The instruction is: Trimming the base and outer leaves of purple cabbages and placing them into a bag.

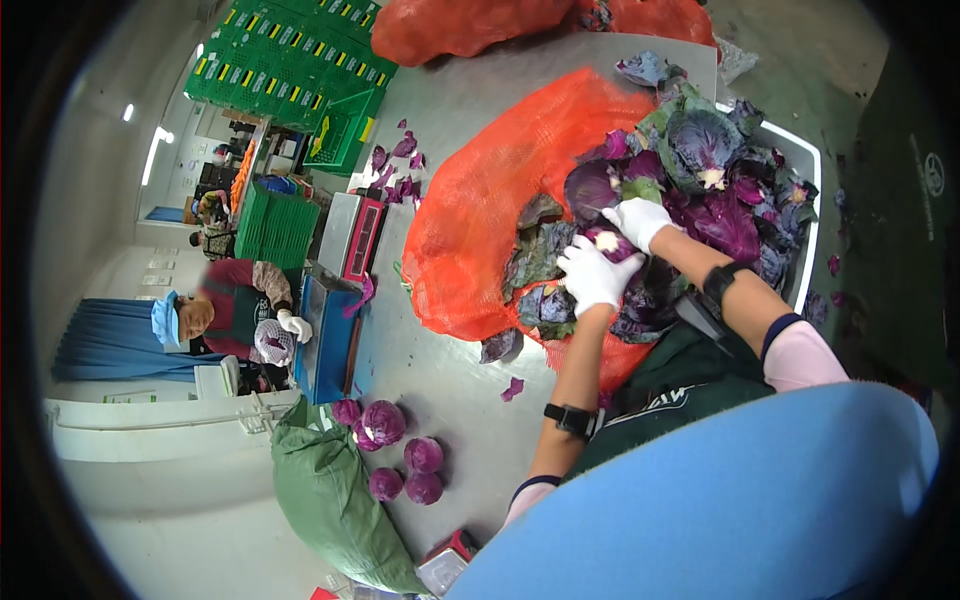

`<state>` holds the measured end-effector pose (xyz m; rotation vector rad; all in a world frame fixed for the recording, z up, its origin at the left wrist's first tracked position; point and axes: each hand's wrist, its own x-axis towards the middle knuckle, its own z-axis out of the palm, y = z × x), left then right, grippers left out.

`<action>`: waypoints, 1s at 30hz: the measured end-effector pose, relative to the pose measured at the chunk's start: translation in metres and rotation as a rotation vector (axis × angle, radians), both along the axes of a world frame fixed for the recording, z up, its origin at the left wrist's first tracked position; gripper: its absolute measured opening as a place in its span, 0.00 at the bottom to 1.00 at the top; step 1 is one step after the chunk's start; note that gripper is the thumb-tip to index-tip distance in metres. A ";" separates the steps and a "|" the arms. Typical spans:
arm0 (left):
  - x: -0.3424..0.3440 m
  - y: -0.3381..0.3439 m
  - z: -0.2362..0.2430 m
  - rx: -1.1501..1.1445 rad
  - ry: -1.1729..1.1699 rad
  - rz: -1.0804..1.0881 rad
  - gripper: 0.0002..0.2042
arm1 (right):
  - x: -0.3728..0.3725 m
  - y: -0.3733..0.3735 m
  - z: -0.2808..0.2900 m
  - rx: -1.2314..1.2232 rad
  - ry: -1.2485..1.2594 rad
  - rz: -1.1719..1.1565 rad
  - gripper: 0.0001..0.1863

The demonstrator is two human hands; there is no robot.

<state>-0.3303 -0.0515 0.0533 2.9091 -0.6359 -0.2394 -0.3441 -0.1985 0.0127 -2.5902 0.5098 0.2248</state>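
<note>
A red cabbage (608, 241), its pale cut stem facing up, sits between my two white-gloved hands. My left hand (594, 274) is curved against its near side. On the far side, my right hand (640, 221) presses with its fingers bent round the head. Beneath and beside them, an orange mesh sack (490, 210) lies with its mouth toward me, and leafy cabbages (540, 260) show there. To the right, a white-rimmed bin (812, 205) is heaped with loose purple and green outer leaves (715, 225). The undersides of my fingers are hidden.
Several trimmed cabbages (384, 422) stand on the metal table (450, 400) at left, near a green sack (335, 500). Scales (350, 240) line the far-left edge, where a co-worker (240, 300) holds a netted cabbage. Green crates (290, 60) are stacked behind; more orange sacks (470, 25) lie at the back.
</note>
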 end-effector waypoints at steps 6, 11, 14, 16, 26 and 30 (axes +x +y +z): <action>-0.012 0.030 -0.012 -0.177 0.056 -0.032 0.57 | 0.012 -0.014 -0.006 0.088 0.017 -0.087 0.32; -0.023 0.097 -0.056 -0.630 0.029 -0.187 0.57 | -0.006 -0.048 -0.053 0.076 -0.068 -0.245 0.34; -0.042 0.136 -0.077 -0.865 0.203 -0.051 0.60 | -0.004 -0.048 -0.053 0.061 -0.085 -0.263 0.35; -0.052 0.151 -0.086 -0.951 0.284 0.022 0.61 | 0.002 -0.051 -0.054 0.090 -0.123 -0.350 0.35; -0.053 0.156 -0.086 -0.948 0.290 0.164 0.58 | -0.066 0.077 0.017 0.362 -0.233 0.169 0.54; -0.045 0.151 -0.068 -0.938 0.409 0.152 0.56 | -0.069 0.076 -0.004 0.424 -0.170 0.180 0.47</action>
